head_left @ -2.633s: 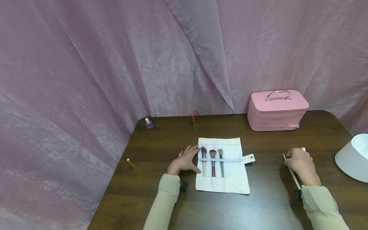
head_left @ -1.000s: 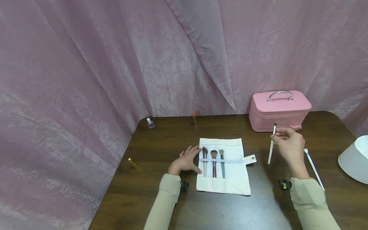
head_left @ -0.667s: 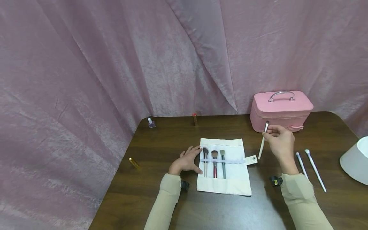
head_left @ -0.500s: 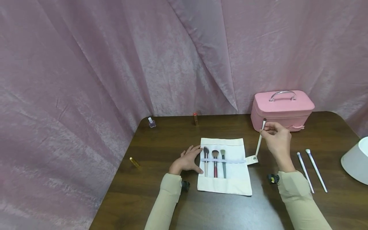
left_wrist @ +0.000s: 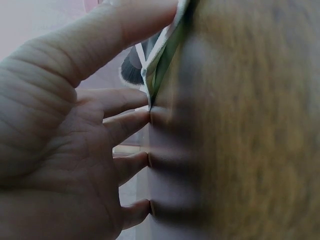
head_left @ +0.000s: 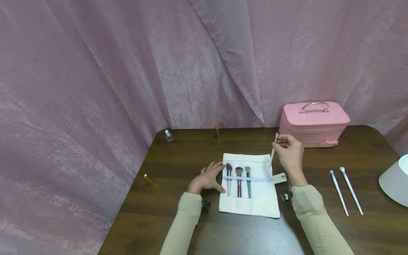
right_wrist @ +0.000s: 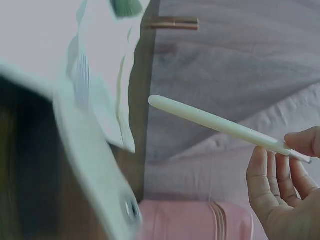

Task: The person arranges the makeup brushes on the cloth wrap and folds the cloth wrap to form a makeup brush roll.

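A white cloth brush roll (head_left: 255,205) lies spread on the table, three makeup brushes standing under its elastic band: a dark-headed one (head_left: 228,170), a red-handled one (head_left: 239,184) and a green-grey one (head_left: 248,182). My left hand (head_left: 208,179) rests at the roll's left edge, fingers spread, the thumb on the cloth in the left wrist view (left_wrist: 95,40). Above the roll's upper right corner, my right hand (head_left: 290,154) pinches a white-handled makeup brush (right_wrist: 215,121) near its head, handle end pointing down. The right wrist view shows that handle apart from the cloth.
Two white brushes (head_left: 339,193) lie on the right of the table. Behind stands a pink case (head_left: 313,129); a white lampshade-like object (head_left: 395,184) is at the right edge. Lipstick (head_left: 217,132), nail polish (head_left: 169,136) and a gold tube (head_left: 148,179) sit toward the back and left.
My right hand has picked up a white brush from the right side and carried it left over the roll's corner. The left hand has stayed at the roll's left edge.
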`<state>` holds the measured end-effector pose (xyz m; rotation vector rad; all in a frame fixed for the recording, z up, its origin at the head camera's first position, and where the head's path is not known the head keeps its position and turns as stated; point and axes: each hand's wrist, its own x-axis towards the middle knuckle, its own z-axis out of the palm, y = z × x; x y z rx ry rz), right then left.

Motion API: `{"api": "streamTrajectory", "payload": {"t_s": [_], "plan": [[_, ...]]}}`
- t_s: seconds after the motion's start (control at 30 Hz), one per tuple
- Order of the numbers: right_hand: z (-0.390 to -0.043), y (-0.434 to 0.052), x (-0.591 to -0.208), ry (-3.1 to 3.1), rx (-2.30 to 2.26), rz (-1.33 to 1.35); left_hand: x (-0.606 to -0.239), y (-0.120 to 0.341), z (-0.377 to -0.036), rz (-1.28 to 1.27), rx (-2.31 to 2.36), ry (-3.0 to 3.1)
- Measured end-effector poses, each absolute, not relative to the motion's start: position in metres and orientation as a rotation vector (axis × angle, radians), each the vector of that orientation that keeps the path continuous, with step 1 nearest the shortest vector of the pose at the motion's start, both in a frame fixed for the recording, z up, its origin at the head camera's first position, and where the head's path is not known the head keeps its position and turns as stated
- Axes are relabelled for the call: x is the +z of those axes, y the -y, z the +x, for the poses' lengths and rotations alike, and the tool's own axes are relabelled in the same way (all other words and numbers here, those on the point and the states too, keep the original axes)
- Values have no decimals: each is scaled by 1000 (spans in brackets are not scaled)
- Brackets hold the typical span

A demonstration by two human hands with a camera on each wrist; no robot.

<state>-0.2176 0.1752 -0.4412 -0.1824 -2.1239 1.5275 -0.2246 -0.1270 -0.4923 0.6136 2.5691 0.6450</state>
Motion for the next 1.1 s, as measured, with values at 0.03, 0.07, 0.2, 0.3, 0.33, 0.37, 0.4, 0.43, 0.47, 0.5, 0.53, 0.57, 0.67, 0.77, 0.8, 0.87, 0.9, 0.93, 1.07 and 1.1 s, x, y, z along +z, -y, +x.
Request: {"api": "streamTrajectory", "payload": {"t_s": [0.03,0.07,0.2,0.3,0.33,0.37,0.4,0.43,0.47,0.5,0.53,0.57,0.67,0.77,0.8,0.87,0.9,0.93,1.07,1.1], "plan": [[-219,-172,-442,2117,1546,-174,-492,127,-224,610,646,-2568],[-221,-170,-443,2112,1562,-166,-492,127,-224,609,645,-2567],[-226,-158,-447,2087,1635,-136,-492,126,-225,606,633,-2570],[-229,-151,-451,2082,1681,-128,-492,126,-225,609,629,-2571],[-229,-148,-452,2087,1695,-131,-492,126,-225,608,628,-2570],[-230,-146,-453,2094,1705,-136,-492,126,-224,607,629,-2568],[-230,-144,-455,2110,1710,-144,-492,127,-224,608,630,-2567],[-230,-143,-456,2126,1717,-151,-492,127,-224,608,632,-2565],[-230,-141,-458,2141,1725,-157,-491,127,-223,608,634,-2563],[-231,-140,-460,2155,1733,-159,-491,127,-223,607,636,-2562],[-231,-139,-461,2167,1740,-160,-491,127,-223,605,640,-2560],[-232,-138,-463,2180,1746,-158,-490,127,-223,603,645,-2560],[-233,-137,-467,2202,1770,-148,-490,126,-222,600,648,-2559],[-234,-136,-471,2238,1767,-151,-489,126,-222,599,648,-2557],[-234,-136,-472,2255,1760,-157,-489,126,-221,599,648,-2557],[-234,-136,-474,2289,1744,-171,-488,126,-221,599,649,-2554],[-234,-136,-474,2302,1740,-176,-487,126,-221,598,653,-2552],[-234,-136,-474,2314,1733,-181,-487,125,-221,598,656,-2551],[-234,-136,-474,2348,1732,-180,-490,126,-222,599,643,-2562],[-234,-136,-474,2359,1733,-179,-491,127,-222,599,638,-2566]]}}
